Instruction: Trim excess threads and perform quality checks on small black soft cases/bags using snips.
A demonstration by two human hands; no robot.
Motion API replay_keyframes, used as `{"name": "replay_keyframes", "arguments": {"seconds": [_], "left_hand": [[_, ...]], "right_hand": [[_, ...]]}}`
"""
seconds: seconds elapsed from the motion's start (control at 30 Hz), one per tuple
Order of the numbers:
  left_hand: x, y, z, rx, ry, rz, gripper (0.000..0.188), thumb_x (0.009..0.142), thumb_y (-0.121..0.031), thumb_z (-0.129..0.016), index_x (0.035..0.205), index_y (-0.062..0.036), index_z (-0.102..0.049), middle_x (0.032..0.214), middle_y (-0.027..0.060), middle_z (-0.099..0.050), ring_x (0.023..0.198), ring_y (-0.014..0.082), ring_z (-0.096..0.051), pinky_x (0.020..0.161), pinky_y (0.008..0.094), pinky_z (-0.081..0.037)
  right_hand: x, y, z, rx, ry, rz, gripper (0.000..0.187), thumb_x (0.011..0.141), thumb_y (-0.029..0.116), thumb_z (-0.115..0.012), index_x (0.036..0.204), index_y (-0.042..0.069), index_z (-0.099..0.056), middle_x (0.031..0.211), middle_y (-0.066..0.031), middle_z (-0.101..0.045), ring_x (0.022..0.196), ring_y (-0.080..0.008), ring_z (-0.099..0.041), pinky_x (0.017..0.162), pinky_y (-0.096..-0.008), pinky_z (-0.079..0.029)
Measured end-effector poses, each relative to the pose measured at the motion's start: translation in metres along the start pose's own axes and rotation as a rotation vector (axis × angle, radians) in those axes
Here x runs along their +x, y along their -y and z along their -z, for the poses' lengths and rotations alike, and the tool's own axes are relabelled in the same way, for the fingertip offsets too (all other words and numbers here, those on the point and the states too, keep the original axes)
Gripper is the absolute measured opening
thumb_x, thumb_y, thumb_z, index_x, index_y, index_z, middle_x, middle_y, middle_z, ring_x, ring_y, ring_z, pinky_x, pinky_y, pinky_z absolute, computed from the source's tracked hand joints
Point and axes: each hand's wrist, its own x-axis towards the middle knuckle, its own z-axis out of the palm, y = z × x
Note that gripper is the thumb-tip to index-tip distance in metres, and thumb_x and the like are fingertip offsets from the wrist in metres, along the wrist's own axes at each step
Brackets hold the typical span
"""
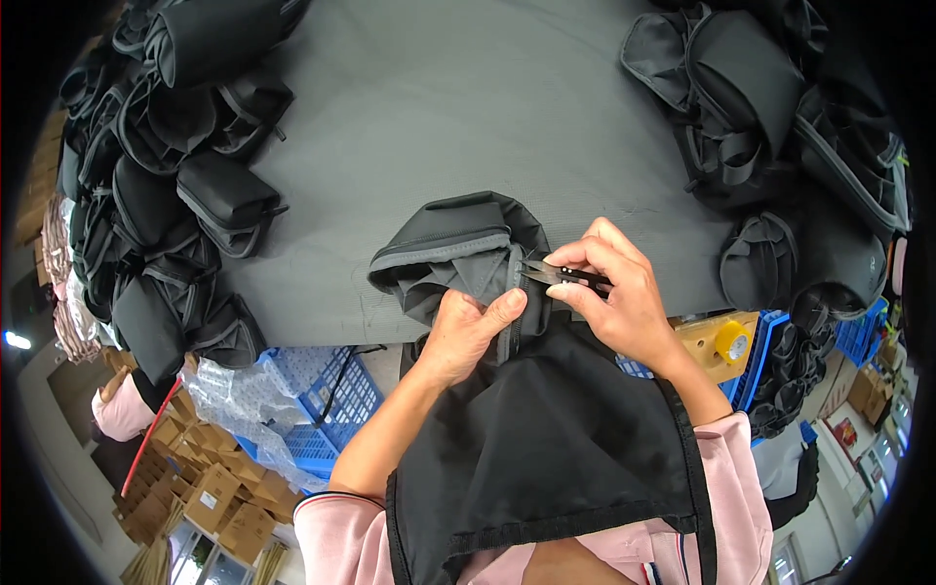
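Note:
A black fabric pouch (444, 226) with a grey-edged zipper opening lies at the near edge of the dark table. My left hand (466, 330) grips its near side, thumb on top along the grey seam tape and fingers mostly hidden by the cloth. Small black thread snips (583, 279) are held in my right hand (614, 291), pinched between thumb and fingers. Their metal blades point left and reach the tape just beyond my left thumb. Whether a thread lies between the blades is too small to tell.
Black pouches (146, 205) are heaped along the table's left side, with more pouches (741, 88) at the right. Below the near edge stand a blue crate (327, 400) with bubble wrap (244, 400) and a yellow tape roll (731, 341). Cardboard boxes (214, 497) lie lower left.

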Motion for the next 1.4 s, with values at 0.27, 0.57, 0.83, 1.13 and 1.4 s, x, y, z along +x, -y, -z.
{"name": "replay_keyframes", "arguments": {"seconds": [0.27,0.57,0.83,1.13,1.4], "left_hand": [[0.000,-0.002,-0.007,-0.059,-0.037,-0.035,0.048,0.080,-0.036,-0.070,0.050,-0.0153,-0.039,0.051,-0.0098,-0.033,0.047,0.0023,-0.023,0.040,0.0238,-0.014],[0.001,0.002,-0.003,-0.023,-0.036,-0.018,0.045,0.081,-0.036,-0.070,0.052,-0.0136,-0.043,0.052,-0.0099,-0.034,0.047,0.0024,-0.024,0.040,0.0232,-0.016],[0.001,-0.003,-0.010,-0.015,-0.030,-0.032,0.043,0.081,-0.037,-0.069,0.055,-0.0129,-0.045,0.056,-0.0099,-0.035,0.050,0.0022,-0.025,0.041,0.0233,-0.017],[0.003,0.004,-0.005,-0.012,-0.029,-0.031,0.050,0.080,-0.038,-0.070,0.052,-0.0154,-0.036,0.053,-0.0096,-0.031,0.049,0.0029,-0.023,0.041,0.0245,-0.015],[0.004,0.006,-0.003,0.016,-0.015,-0.008,0.048,0.080,-0.038,-0.070,0.052,-0.0146,-0.038,0.054,-0.0092,-0.033,0.050,0.0034,-0.023,0.041,0.0247,-0.016]], "right_hand": [[-0.005,-0.002,-0.007,-0.040,-0.081,0.074,0.018,0.070,0.006,-0.071,0.086,0.005,-0.064,0.073,-0.0037,-0.050,0.056,-0.0160,-0.054,0.049,-0.0274,-0.043],[-0.007,0.009,0.004,-0.071,-0.057,0.005,0.019,0.070,0.006,-0.071,0.087,0.005,-0.063,0.075,-0.0040,-0.050,0.058,-0.0167,-0.054,0.051,-0.0279,-0.043],[-0.005,-0.011,-0.005,0.210,-0.024,-0.055,0.020,0.069,0.003,-0.070,0.088,0.003,-0.062,0.078,-0.0058,-0.051,0.070,-0.0178,-0.056,0.062,-0.0278,-0.047],[-0.010,0.005,0.003,-0.042,-0.034,-0.064,0.019,0.071,0.007,-0.070,0.088,0.004,-0.062,0.077,-0.0053,-0.051,0.067,-0.0187,-0.057,0.059,-0.0294,-0.047],[0.002,-0.004,0.010,0.029,0.062,-0.072,0.020,0.072,0.008,-0.071,0.088,0.003,-0.060,0.078,-0.0057,-0.051,0.068,-0.0186,-0.057,0.063,-0.0295,-0.048]]}}
